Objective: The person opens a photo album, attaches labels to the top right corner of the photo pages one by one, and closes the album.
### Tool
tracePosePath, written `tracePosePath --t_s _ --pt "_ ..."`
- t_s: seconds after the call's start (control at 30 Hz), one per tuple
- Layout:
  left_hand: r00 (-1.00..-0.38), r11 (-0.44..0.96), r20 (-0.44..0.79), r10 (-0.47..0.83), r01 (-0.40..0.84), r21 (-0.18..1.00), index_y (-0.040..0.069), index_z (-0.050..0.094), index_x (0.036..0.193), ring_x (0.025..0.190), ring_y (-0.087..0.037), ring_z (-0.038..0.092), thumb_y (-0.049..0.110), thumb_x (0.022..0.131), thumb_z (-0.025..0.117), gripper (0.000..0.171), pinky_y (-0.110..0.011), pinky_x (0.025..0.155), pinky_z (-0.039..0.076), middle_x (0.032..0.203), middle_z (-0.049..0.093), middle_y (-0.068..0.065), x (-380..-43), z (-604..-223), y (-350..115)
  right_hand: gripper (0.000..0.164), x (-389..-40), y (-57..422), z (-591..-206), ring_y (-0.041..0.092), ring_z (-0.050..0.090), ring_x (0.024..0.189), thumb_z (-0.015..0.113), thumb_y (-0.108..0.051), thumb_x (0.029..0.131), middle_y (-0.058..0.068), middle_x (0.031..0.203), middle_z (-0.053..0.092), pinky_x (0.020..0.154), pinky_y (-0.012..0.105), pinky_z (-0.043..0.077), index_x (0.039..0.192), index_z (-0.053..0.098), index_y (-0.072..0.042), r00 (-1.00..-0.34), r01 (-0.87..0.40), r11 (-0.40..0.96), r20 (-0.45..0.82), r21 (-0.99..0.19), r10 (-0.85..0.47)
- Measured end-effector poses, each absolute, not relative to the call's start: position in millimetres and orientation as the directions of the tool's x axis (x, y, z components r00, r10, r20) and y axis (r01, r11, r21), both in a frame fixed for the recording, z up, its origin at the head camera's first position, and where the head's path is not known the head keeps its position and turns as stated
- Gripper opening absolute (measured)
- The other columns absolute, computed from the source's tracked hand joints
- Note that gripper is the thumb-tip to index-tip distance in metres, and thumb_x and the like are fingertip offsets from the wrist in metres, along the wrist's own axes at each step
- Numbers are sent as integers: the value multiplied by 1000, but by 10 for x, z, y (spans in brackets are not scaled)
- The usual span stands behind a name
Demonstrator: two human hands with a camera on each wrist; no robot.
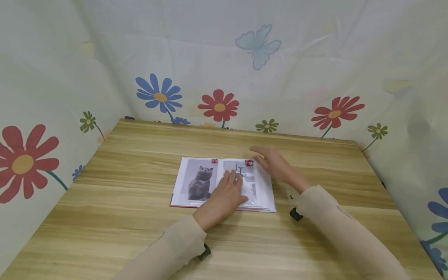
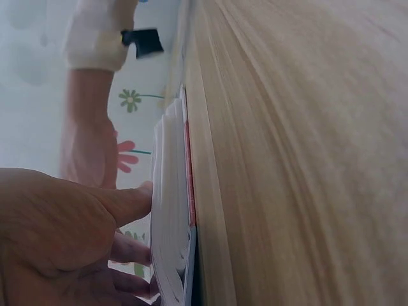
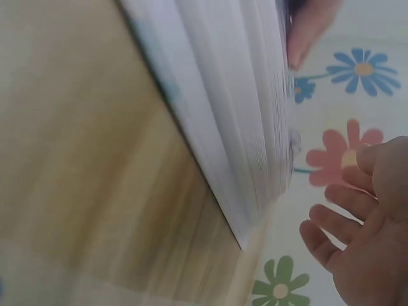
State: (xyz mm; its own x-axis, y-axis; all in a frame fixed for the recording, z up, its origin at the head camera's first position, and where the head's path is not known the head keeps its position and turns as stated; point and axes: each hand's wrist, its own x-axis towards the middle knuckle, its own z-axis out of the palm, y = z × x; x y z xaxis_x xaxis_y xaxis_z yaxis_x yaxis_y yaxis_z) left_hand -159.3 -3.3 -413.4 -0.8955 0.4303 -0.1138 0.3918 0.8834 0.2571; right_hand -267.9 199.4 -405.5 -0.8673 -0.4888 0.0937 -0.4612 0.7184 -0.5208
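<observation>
An open photo album (image 1: 177, 186) lies flat on the wooden table, a grey cat picture on its left page and a pale picture with small red stickers on its right. My left hand (image 1: 225, 196) rests on the right page near the middle fold, fingers extended. In the left wrist view the left thumb (image 2: 134, 203) touches the page edges. Above the album's upper right corner hovers my right hand (image 1: 274, 163), fingers loosely spread and holding nothing. The right wrist view shows that hand (image 3: 370, 223) apart from the stacked pages (image 3: 236, 95).
The wooden table (image 1: 122, 175) extends on all sides of the album. A white curtain (image 1: 196, 50) printed with flowers and a butterfly hangs behind and along both sides. Dark wrist-worn devices (image 1: 296, 214) sit under both sleeves.
</observation>
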Motion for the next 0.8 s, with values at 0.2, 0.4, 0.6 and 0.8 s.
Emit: tracePosePath --t_s 0.2,0.4,0.6,0.8 --pt "-898 885 -116 425 385 262 -5 40 154 154 -49 26 43 103 57 72 -50 128 29 165 28 -31 -1600 -4129 -48 57 -2367 2002 -4057 39 31 155 49 -30 108 18 166 34 124 63 29 158 36 -5 -825 -522 734 37 -435 -564" --pt "-897 883 -126 424 379 277 -4 39 154 155 -48 25 43 103 57 72 -50 128 28 165 27 -30 -1593 -4130 -43 67 -2218 1978 -4209 38 23 159 48 -42 108 12 171 25 123 66 29 161 29 -7 -793 -563 761 -49 -324 -608" --pt "-896 881 -124 426 381 281 -4 40 154 155 -48 26 42 103 57 71 -51 128 29 165 28 -30 -1581 -4126 -31 70 -2120 1944 -4265 37 17 161 48 -45 107 11 173 18 121 69 28 162 28 -7 -802 -543 787 -99 -293 -590" --pt "-893 880 -109 437 399 259 -5 41 153 154 -49 28 42 103 57 70 -50 128 30 163 30 -31 -1583 -4112 -27 69 -2098 1898 -4202 39 18 160 47 -46 107 11 172 20 119 72 28 161 29 -7 -826 -507 821 -122 -264 -550"
